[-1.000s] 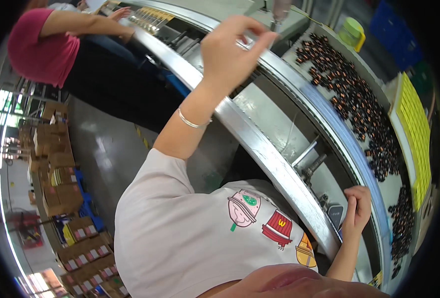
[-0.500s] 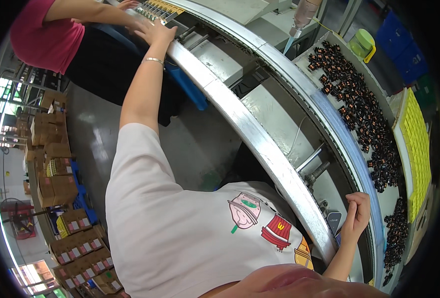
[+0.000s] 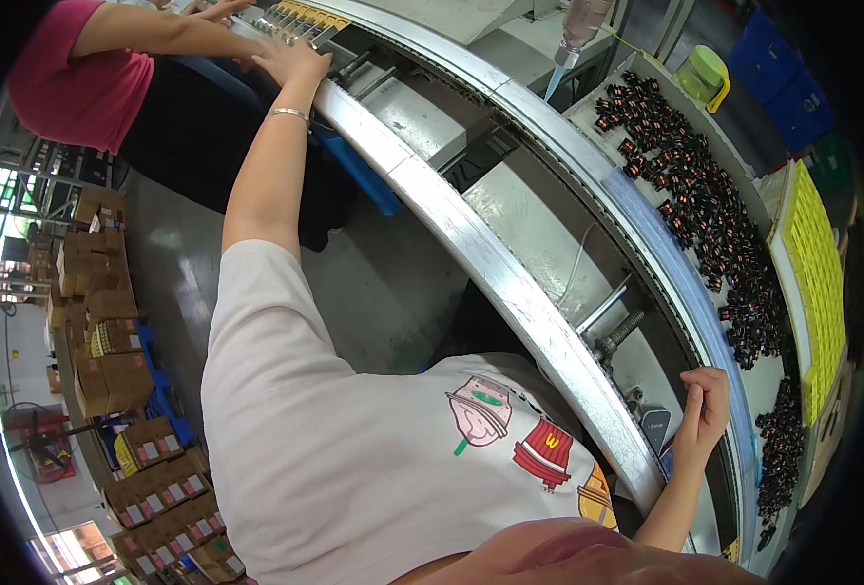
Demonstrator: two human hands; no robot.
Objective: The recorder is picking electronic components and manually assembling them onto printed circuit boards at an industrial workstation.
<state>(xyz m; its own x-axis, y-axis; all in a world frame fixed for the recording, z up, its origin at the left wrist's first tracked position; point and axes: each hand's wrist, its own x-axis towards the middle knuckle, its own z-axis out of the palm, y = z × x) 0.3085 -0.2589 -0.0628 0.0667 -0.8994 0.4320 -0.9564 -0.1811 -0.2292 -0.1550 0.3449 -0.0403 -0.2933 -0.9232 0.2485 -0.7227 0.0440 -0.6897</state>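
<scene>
My left hand (image 3: 297, 62) is stretched far out to the upper left, fingers spread, at the near side of a yellow fixture (image 3: 326, 18) with a row of metal parts. Its fingertips are beside a co-worker's forearm (image 3: 173, 34); whether they touch any part is too small to tell. Lower right, my right hand (image 3: 707, 408) is closed, fingers curled in and nothing visible in them. It hovers by the inner side of the curved conveyor track (image 3: 636, 210). Next to it lies a dark phone-like device (image 3: 655, 425).
A pale tray (image 3: 683, 255) along the track's outer side bears heaps of small black-and-copper parts (image 3: 724, 219). Beyond it are a yellow ribbed pad (image 3: 810, 283) and a green-lidded jar (image 3: 702, 76). A metal rail (image 3: 490, 249) curves before me. Cartons (image 3: 110, 375) stand left.
The view has shifted slightly, and the fixture and co-worker appear a little further left. My left hand stays beside the fixture. My right hand keeps its curl; a yellow piece shows more on the track below it.
</scene>
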